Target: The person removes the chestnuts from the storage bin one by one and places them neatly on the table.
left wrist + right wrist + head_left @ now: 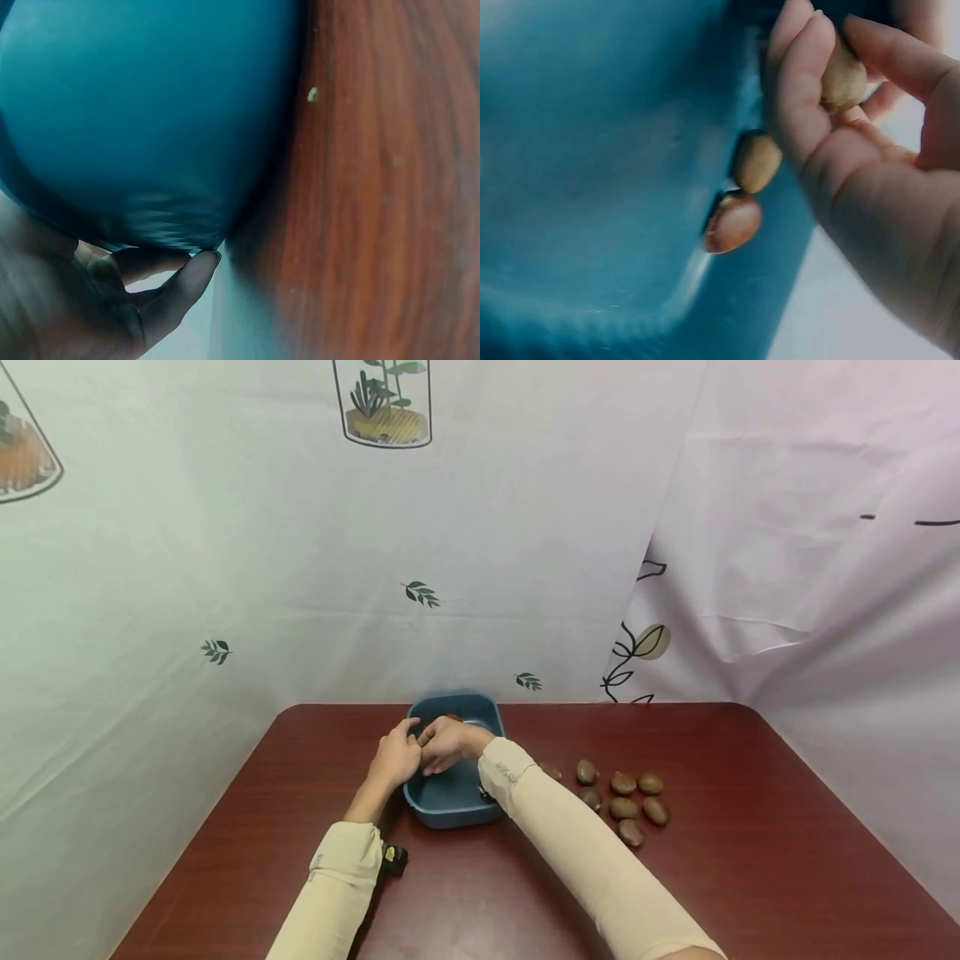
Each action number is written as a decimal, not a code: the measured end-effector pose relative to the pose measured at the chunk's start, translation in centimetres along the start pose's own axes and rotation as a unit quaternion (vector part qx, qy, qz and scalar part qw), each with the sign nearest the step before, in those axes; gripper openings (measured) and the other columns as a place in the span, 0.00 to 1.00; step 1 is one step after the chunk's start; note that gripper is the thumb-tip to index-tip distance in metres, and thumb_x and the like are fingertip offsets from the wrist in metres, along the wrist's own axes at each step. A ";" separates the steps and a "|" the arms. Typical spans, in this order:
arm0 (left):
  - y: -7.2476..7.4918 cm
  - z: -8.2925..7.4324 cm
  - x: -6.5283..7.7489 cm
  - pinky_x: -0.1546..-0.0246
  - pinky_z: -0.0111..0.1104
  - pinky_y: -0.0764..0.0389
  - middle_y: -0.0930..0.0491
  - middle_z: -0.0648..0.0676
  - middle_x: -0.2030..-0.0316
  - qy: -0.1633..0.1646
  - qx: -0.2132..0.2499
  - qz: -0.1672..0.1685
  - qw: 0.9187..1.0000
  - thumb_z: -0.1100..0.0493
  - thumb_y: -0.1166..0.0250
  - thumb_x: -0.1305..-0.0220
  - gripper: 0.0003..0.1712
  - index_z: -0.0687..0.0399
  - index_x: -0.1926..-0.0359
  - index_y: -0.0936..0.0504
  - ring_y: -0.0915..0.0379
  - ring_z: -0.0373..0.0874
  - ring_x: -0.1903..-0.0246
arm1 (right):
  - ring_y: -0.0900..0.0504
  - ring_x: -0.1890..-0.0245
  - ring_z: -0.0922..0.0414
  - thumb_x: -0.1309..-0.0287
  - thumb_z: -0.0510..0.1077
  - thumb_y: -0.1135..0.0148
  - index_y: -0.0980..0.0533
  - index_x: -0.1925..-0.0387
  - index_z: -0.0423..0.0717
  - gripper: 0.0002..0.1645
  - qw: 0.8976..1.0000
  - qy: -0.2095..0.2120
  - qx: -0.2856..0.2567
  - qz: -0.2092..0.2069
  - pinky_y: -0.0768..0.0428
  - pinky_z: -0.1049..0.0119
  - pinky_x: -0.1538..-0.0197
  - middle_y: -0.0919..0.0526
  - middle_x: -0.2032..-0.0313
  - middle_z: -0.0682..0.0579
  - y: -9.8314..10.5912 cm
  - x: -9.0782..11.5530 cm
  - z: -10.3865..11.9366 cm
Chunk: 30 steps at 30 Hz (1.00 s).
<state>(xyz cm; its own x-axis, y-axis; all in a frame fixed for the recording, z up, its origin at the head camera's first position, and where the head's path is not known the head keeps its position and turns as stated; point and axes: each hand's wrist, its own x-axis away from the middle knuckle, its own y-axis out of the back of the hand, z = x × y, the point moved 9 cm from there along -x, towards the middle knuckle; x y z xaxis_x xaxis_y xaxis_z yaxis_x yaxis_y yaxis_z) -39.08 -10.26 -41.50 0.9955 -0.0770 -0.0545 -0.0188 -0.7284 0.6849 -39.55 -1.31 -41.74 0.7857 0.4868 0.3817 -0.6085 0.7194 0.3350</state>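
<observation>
A blue plastic box (450, 817) stands toward the far side of the table. My left hand (398, 757) is at its left rim; in the left wrist view the thumb and fingers (196, 274) pinch the edge of the wall. Inside the box, my right hand (444, 744) holds a brown chestnut (845, 79) between its curled fingers and thumb, close to the box's wall. Farther along that wall lie two more chestnuts touching each other, a light brown one (757, 163) and a shiny reddish one (733, 223).
Several loose chestnuts (623, 808) lie on the dark red wooden table (750, 827), right of the box, partly behind my right sleeve (577, 843). A printed white cloth (525, 552) hangs behind the table's far edge. A small black device (394, 859) shows by the left cuff.
</observation>
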 end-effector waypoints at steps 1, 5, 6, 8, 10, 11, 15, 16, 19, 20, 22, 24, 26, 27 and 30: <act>-0.1 0.0 0.0 0.62 0.46 0.24 0.19 0.65 0.58 0.000 0.000 0.003 1.000 0.61 0.58 0.24 0.26 0.56 0.28 0.35 0.23 0.53 0.68 | 0.15 0.73 0.55 0.38 0.33 0.39 0.22 0.45 0.33 0.20 1.000 -0.001 0.007 -0.002 0.18 0.65 0.68 0.14 0.68 0.45 0.2 0.3 0.1; -0.7 -0.2 0.1 0.72 0.40 0.29 0.24 0.59 0.73 -0.001 0.006 0.018 1.000 0.61 0.59 0.24 0.27 0.57 0.28 0.35 0.32 0.47 0.80 | 0.15 0.73 0.55 0.40 0.34 0.35 0.18 0.50 0.36 0.16 0.999 0.004 0.048 -0.018 0.17 0.62 0.66 0.14 0.70 0.47 0.9 1.7 0.8; -0.7 -0.2 0.2 0.74 0.38 0.31 0.25 0.57 0.75 -0.002 0.006 0.018 1.000 0.61 0.59 0.24 0.27 0.58 0.28 0.35 0.34 0.45 0.81 | 0.15 0.73 0.55 0.41 0.34 0.35 0.18 0.52 0.36 0.15 0.998 0.007 0.054 -0.021 0.17 0.60 0.64 0.14 0.70 0.47 1.1 2.0 1.0; -0.8 -0.2 0.3 0.78 0.36 0.33 0.27 0.56 0.79 -0.004 0.011 0.021 1.000 0.61 0.59 0.24 0.27 0.58 0.28 0.36 0.38 0.43 0.84 | 0.15 0.72 0.54 0.42 0.35 0.34 0.17 0.53 0.36 0.14 0.997 0.016 0.068 -0.026 0.16 0.55 0.60 0.14 0.70 0.48 1.5 2.7 1.5; -0.9 -0.1 0.4 0.81 0.35 0.35 0.30 0.55 0.81 -0.002 0.012 0.023 1.000 0.61 0.59 0.24 0.27 0.58 0.28 0.36 0.41 0.42 0.86 | 0.14 0.70 0.52 0.42 0.35 0.33 0.18 0.52 0.35 0.15 0.997 0.024 0.069 -0.024 0.17 0.52 0.56 0.14 0.69 0.47 1.8 3.3 2.0; -0.9 -0.1 0.4 0.82 0.35 0.36 0.31 0.54 0.82 -0.002 0.011 0.024 1.000 0.61 0.60 0.24 0.27 0.57 0.28 0.36 0.43 0.41 0.87 | 0.13 0.69 0.51 0.41 0.36 0.33 0.19 0.51 0.35 0.16 0.997 0.028 0.067 -0.021 0.18 0.50 0.54 0.14 0.68 0.47 1.9 3.7 2.2; -0.9 0.0 0.4 0.83 0.34 0.37 0.32 0.53 0.84 0.000 0.008 0.020 1.000 0.61 0.59 0.24 0.26 0.56 0.28 0.36 0.45 0.41 0.88 | 0.13 0.63 0.49 0.40 0.37 0.33 0.21 0.47 0.36 0.19 0.997 0.041 0.058 -0.004 0.18 0.51 0.52 0.14 0.62 0.47 2.4 5.8 2.7; -0.8 0.0 0.4 0.83 0.34 0.36 0.32 0.54 0.83 0.000 0.008 0.017 1.000 0.61 0.59 0.24 0.26 0.56 0.28 0.35 0.44 0.41 0.87 | 0.13 0.62 0.49 0.39 0.37 0.33 0.21 0.46 0.36 0.20 0.998 0.044 0.055 0.000 0.18 0.52 0.52 0.15 0.61 0.47 2.6 6.5 2.8; -0.5 -0.2 0.4 0.80 0.37 0.35 0.31 0.56 0.80 -0.005 0.002 0.005 1.000 0.62 0.58 0.25 0.26 0.58 0.29 0.34 0.42 0.43 0.85 | 0.13 0.61 0.50 0.39 0.37 0.34 0.20 0.47 0.39 0.18 0.998 0.049 0.048 0.004 0.17 0.55 0.55 0.14 0.59 0.47 3.3 8.5 2.6; -0.4 -0.3 0.3 0.79 0.38 0.35 0.30 0.57 0.79 -0.005 0.001 0.002 1.000 0.62 0.58 0.25 0.26 0.58 0.29 0.34 0.42 0.44 0.85 | 0.13 0.61 0.50 0.39 0.37 0.34 0.20 0.47 0.40 0.18 0.998 0.052 0.048 0.004 0.17 0.55 0.56 0.14 0.59 0.47 3.5 9.1 2.4; -0.2 -0.4 0.4 0.76 0.40 0.34 0.28 0.59 0.76 -0.006 -0.003 -0.001 1.000 0.62 0.58 0.25 0.26 0.58 0.29 0.34 0.41 0.46 0.83 | 0.13 0.62 0.50 0.39 0.36 0.33 0.20 0.48 0.40 0.17 0.997 0.061 0.051 0.002 0.16 0.55 0.57 0.14 0.61 0.47 4.1 10.5 1.9; -0.2 -0.6 0.3 0.72 0.41 0.32 0.24 0.62 0.70 -0.008 -0.006 0.000 1.000 0.62 0.58 0.25 0.26 0.57 0.29 0.34 0.38 0.47 0.81 | 0.13 0.63 0.49 0.40 0.37 0.32 0.19 0.49 0.42 0.17 0.995 0.071 0.065 -0.005 0.16 0.56 0.61 0.13 0.62 0.48 4.7 11.9 1.2; -0.3 -0.6 0.3 0.70 0.42 0.31 0.23 0.63 0.67 -0.008 -0.005 0.004 1.000 0.62 0.58 0.25 0.26 0.57 0.29 0.34 0.37 0.48 0.80 | 0.13 0.63 0.48 0.41 0.40 0.31 0.18 0.50 0.43 0.17 0.994 0.080 0.079 -0.012 0.16 0.57 0.65 0.13 0.63 0.50 5.1 13.3 0.3; -0.3 -0.6 0.3 0.68 0.43 0.30 0.22 0.64 0.62 -0.010 -0.005 0.004 1.000 0.62 0.58 0.25 0.26 0.57 0.29 0.34 0.34 0.49 0.78 | 0.13 0.64 0.48 0.41 0.41 0.30 0.18 0.50 0.44 0.17 0.993 0.084 0.084 -0.016 0.16 0.58 0.66 0.12 0.63 0.51 5.2 13.9 -0.1; -0.2 -0.5 0.2 0.66 0.44 0.30 0.21 0.65 0.57 -0.013 -0.003 0.004 1.000 0.62 0.58 0.25 0.26 0.58 0.29 0.34 0.31 0.50 0.75 | 0.15 0.70 0.50 0.42 0.44 0.28 0.17 0.51 0.43 0.18 0.990 0.101 0.096 -0.030 0.19 0.62 0.71 0.12 0.63 0.53 5.6 15.7 -1.4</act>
<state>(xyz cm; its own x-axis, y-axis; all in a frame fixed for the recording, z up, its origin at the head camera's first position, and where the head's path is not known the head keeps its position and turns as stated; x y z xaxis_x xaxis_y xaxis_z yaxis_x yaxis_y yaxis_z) -38.79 -9.77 -41.27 0.9927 -0.1003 -0.0672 -0.0264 -0.7237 0.6896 -30.44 11.08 -35.11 0.8160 0.5483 0.1831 -0.5543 0.6523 0.5169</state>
